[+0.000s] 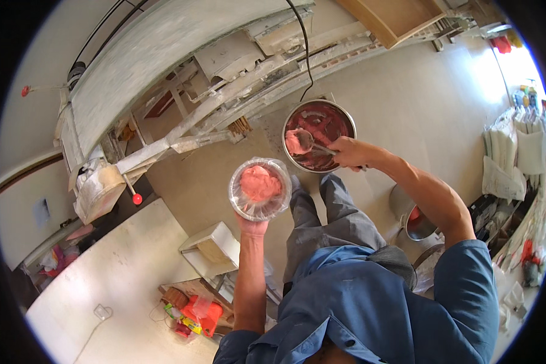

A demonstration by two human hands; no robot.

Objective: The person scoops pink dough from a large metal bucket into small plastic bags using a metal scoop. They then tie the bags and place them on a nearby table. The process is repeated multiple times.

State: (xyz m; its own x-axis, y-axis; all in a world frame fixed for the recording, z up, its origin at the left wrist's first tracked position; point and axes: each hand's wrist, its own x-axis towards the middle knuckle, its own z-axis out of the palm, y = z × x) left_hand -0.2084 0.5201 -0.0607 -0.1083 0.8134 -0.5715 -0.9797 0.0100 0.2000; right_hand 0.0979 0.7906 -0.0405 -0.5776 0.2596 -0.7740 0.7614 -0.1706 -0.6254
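My left hand [253, 224] holds up a round bowl [282, 202] lined with clear plastic film, with a lump of pink paste [260, 183] inside. Its fingers are mostly hidden beneath the bowl. My right hand [349, 152] grips the handle of a metal ladle [305, 140] over a large metal pot [353, 129] at the upper middle. Pink paste fills the ladle, and more is smeared over the pot's bottom and inner wall. The bowl is to the lower left of the pot, apart from it.
A long machine [164, 86] coated with pale residue runs across the upper left, with red-knobbed levers. A black cable [307, 54] hangs near the pot. Right of my legs is a metal bucket [419, 227] with red contents. White sacks [505, 154] stand at the right; a white box [214, 248] lies lower left.
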